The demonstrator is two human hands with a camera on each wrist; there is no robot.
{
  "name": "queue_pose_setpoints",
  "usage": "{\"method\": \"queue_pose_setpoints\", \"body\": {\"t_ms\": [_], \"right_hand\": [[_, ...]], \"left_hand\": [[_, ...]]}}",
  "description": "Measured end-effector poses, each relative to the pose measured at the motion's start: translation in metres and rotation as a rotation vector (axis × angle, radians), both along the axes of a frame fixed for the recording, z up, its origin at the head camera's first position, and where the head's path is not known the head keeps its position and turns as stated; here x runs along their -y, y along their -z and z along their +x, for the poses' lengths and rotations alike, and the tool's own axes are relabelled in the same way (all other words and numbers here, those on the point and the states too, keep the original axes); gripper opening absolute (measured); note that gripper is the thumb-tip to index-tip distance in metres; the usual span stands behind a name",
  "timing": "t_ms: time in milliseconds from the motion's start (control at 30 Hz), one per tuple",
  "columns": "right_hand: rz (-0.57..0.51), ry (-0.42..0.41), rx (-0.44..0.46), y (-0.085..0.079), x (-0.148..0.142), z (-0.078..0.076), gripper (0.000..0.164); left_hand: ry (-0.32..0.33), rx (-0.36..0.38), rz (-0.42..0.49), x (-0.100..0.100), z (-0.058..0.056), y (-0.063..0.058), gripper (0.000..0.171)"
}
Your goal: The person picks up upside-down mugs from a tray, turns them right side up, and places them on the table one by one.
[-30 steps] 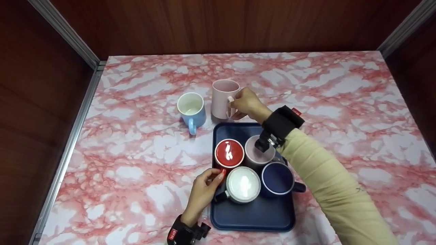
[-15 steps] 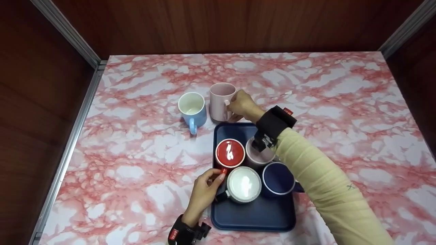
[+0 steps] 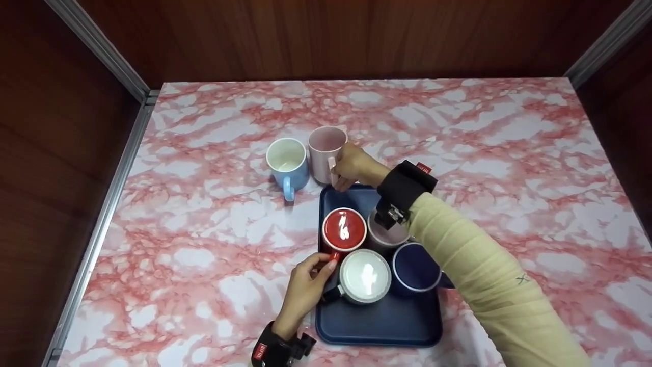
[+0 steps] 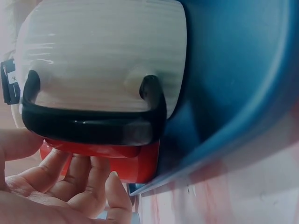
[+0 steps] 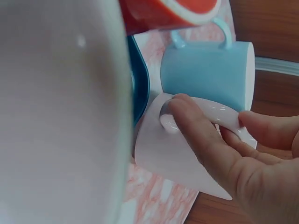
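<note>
At the back, my right hand (image 3: 354,165) grips the handle of a tall pink mug (image 3: 320,165), which stands upright behind the tray. In the right wrist view, my fingers curl about its pale handle (image 5: 215,112). A light blue mug (image 3: 295,176) is close by on its left, handle toward me. My left hand (image 3: 300,293) pinches the handle of a red mug (image 3: 344,229) on the navy tray (image 3: 377,329). In the left wrist view, the black handle (image 4: 93,126) of a white mug (image 4: 103,56) partly hides that grip.
The white mug stands at the tray's middle, with a navy mug (image 3: 415,267) to its right. Behind them, my right wrist strap (image 3: 407,188) partly covers a greyish-pink mug (image 3: 387,237). Dark wood panels (image 3: 356,41) border the marbled table (image 3: 204,204).
My right hand has moved the tall pink mug slightly left and toward me, bringing it closer to the light blue mug. My left hand keeps its pinch on the red mug's handle.
</note>
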State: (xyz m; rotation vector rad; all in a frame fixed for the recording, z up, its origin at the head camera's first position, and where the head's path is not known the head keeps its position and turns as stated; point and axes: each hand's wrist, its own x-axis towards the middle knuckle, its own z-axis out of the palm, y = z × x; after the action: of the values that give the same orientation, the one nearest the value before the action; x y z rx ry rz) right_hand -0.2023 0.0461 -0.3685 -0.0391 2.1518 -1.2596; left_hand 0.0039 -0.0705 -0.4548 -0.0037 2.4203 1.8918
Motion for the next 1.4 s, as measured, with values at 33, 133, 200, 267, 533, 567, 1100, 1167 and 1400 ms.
{"method": "queue_pose_setpoints", "body": {"t_ms": [33,133,200,267,533,567,1100,1167,1400], "right_hand": [[0.005,-0.014,-0.006,0.000,0.000,0.001,0.014],[0.000,-0.041,-0.009,0.002,0.000,0.002,0.017],[-0.008,-0.052,0.000,0.003,-0.001,0.001,0.018],[-0.025,-0.056,0.018,0.003,-0.002,0.001,0.018],[-0.045,-0.035,0.042,0.002,0.000,0.002,0.019],[-0.042,-0.032,0.041,0.002,0.001,0.002,0.016],[0.081,-0.145,0.045,0.011,-0.002,0.009,0.012],[0.083,-0.154,0.052,0.009,-0.004,0.009,0.014],[0.074,-0.181,0.080,0.000,-0.012,0.012,0.020]], "left_hand": [[0.002,-0.018,0.001,0.000,0.000,0.001,0.014],[0.005,-0.081,0.009,0.000,0.001,0.003,0.016],[0.008,-0.093,0.013,0.000,0.001,0.004,0.016],[0.006,-0.062,0.009,0.000,0.002,-0.003,0.017],[0.003,0.021,0.017,0.000,0.002,-0.002,0.018],[0.004,0.023,0.020,0.000,0.002,-0.001,0.018],[-0.044,0.021,0.036,0.008,0.001,-0.002,0.020],[-0.052,0.017,0.022,0.010,0.000,-0.001,0.020],[-0.091,-0.001,0.023,0.017,-0.003,-0.003,0.021]]}}
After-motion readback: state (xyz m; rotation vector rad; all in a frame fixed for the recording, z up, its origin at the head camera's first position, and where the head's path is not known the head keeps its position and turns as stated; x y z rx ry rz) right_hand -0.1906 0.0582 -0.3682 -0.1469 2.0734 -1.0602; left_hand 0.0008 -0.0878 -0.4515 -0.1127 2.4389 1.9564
